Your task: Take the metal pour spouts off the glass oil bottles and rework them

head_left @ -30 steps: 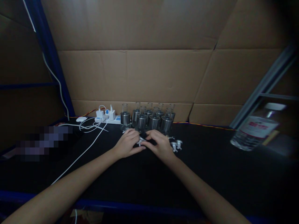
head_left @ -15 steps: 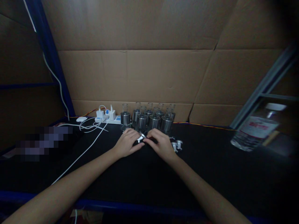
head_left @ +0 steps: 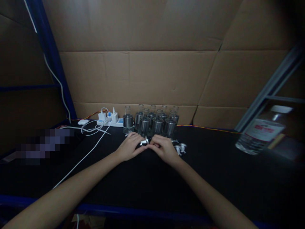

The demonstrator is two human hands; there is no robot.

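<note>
A small shiny metal cap with a spout-like end is held between my two hands, just above the black table surface. Around its left side close the fingers and thumb of my left hand. On its right end, the thumb and fingertips of my right hand are pinched together; they partly hide that end. Right behind my hands stand several clear glass bottles with brushed metal sleeves, grouped upright. More small silver and white parts lie beside my right hand, too blurred to make out fully.
A white power strip with plugs and loose white cables lies back left. To the right stands a large clear labelled bottle. Cardboard walls the back, and a blue frame edge runs along the front.
The metal cap has turned a little, so its wide rim faces more to the right. My right fingers have curled in tighter at its end. The left hand has barely moved.
</note>
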